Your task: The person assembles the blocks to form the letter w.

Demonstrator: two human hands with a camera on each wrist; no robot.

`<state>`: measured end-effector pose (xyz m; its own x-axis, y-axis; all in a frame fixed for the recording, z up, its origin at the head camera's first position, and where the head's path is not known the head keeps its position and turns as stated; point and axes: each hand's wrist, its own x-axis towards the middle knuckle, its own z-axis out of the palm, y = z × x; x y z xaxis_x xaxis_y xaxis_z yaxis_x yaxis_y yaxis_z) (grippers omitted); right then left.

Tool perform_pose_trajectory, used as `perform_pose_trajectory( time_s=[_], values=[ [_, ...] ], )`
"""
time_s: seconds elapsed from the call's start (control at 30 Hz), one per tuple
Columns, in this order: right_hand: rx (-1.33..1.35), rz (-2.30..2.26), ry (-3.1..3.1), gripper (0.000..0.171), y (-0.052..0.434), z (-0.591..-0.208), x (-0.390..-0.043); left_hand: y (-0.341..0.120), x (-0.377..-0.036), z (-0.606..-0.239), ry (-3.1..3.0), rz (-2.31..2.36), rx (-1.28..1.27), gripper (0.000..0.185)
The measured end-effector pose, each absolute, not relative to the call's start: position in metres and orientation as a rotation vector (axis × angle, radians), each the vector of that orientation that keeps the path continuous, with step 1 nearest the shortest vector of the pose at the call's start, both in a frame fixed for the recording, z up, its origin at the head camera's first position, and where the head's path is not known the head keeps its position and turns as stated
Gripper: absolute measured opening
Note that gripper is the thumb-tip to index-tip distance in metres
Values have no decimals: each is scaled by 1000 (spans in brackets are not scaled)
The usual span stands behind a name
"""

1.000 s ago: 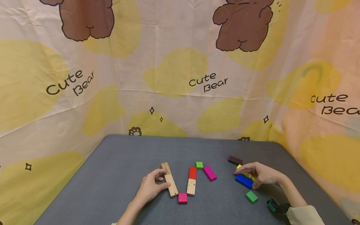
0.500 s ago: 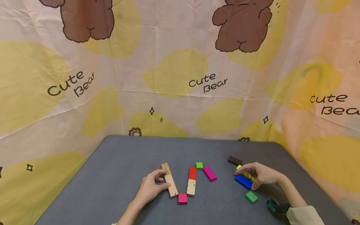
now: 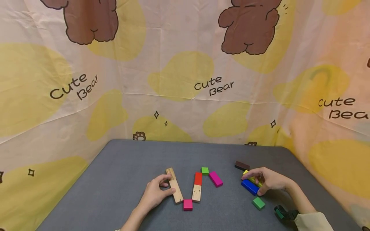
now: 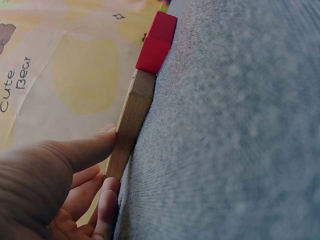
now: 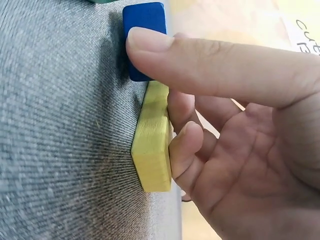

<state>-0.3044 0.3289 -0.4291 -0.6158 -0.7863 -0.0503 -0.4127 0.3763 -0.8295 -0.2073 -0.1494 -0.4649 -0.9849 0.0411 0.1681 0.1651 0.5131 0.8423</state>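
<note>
My right hand (image 3: 270, 179) grips the blue block (image 3: 250, 187) lengthwise, its thumb across the near end face and the forefinger reaching toward the far end. Right behind it a yellow block (image 5: 152, 135) lies partly under the fingers, with the small fingers close beside it. My left hand (image 3: 156, 190) rests beside two plain wooden blocks laid end to end. Its thumb touches the nearer wooden block (image 3: 176, 191) and the forefinger reaches the farther wooden block (image 3: 171, 173). A pink square block (image 3: 188, 204) lies at the near end of that row.
From the pink block another wooden block (image 3: 196, 193) and a red block (image 3: 198, 178) run away from me. A light green block (image 3: 205, 171) and a magenta block (image 3: 215, 179) follow. At right lie a dark brown block (image 3: 242, 165) and a green block (image 3: 258, 203) on the grey table (image 3: 138, 157).
The right thumb and the blue block have shifted very slightly to the left. My left hand and the other blocks have stayed in place.
</note>
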Motion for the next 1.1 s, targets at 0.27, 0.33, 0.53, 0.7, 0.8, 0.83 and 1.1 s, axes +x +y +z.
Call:
perform_pose_trajectory(
  time_s=[0.27,0.33,0.53,0.7,0.8,0.83,1.1],
  values=[
    [-1038,-1136,2250,71,325,-426,-305,-150,-208,-465,-2617,-1482,-171,51],
    [-1024,-1149,2270,71,323,-424,-302,-151,-208,-465,-2614,-1486,-174,52],
    [-989,-1272,2330,69,308,-423,-283,-152,-207,-466,-2618,-1473,-173,52],
    [-835,-1376,2339,67,286,-426,-260,-151,-207,-468,-2607,-1484,-192,52],
    [-755,-1393,2334,67,269,-428,-245,-151,-206,-470,-2617,-1494,-188,52],
    [-741,-1393,2334,67,264,-428,-241,-151,-206,-470,-2620,-1500,-184,53],
    [-596,-1473,2285,70,231,-419,-218,-151,-207,-468,-2619,-1497,-179,53]
  ],
)
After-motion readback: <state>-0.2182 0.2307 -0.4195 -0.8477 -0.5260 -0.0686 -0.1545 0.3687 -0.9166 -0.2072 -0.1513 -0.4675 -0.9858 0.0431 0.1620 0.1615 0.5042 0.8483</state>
